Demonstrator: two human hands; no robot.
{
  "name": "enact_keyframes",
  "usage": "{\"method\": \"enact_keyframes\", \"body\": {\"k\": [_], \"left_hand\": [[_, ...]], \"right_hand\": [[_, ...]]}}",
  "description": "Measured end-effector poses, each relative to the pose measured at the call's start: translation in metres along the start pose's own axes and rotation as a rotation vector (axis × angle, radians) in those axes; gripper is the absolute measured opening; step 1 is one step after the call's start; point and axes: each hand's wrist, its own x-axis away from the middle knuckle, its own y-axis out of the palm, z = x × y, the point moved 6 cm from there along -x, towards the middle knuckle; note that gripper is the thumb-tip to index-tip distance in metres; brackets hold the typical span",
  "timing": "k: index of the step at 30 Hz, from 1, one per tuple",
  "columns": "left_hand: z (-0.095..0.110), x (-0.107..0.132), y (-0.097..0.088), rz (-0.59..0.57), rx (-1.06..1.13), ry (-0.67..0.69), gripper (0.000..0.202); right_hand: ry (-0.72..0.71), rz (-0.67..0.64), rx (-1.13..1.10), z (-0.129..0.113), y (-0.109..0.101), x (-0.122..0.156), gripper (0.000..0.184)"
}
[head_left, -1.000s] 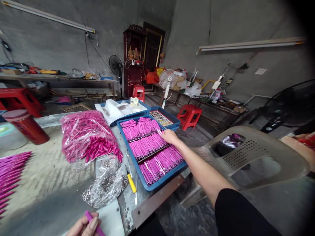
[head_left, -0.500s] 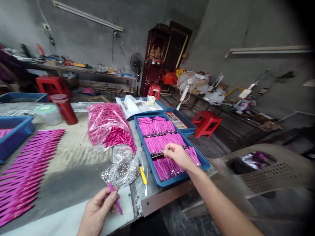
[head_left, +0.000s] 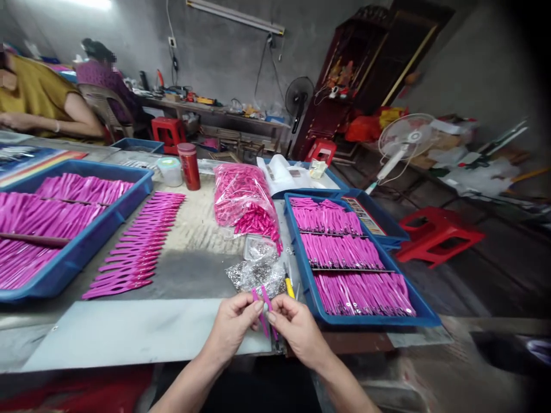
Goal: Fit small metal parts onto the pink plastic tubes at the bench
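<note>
My left hand (head_left: 232, 327) and my right hand (head_left: 297, 328) meet at the table's near edge, each pinched on a thin pink plastic piece (head_left: 263, 307); the two pieces stand side by side between my fingertips. Just beyond them lies a clear bag of small metal parts (head_left: 256, 274). To the right sits a blue tray (head_left: 310, 287) filled with rows of pink pieces. A row of pink pieces (head_left: 138, 252) lies on the table to the left.
A second blue tray (head_left: 77, 252) of pink pieces sits at the left. A bag of pink caps (head_left: 243, 198), a red canister (head_left: 189, 166) and a yellow-handled tool (head_left: 290, 288) are on the table. Other people sit at far left. Red stools and fans stand behind.
My right hand left the right blue tray with a pink piece and came to my left hand. My view swung left and down.
</note>
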Motion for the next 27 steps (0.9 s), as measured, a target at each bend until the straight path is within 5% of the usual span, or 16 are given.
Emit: {"method": "enact_keyframes", "body": {"k": [27], "left_hand": [[-0.019, 0.001, 0.001, 0.003, 0.129, -0.086, 0.028]], "right_hand": [[0.013, -0.017, -0.096, 0.012, 0.016, 0.002, 0.027]]}}
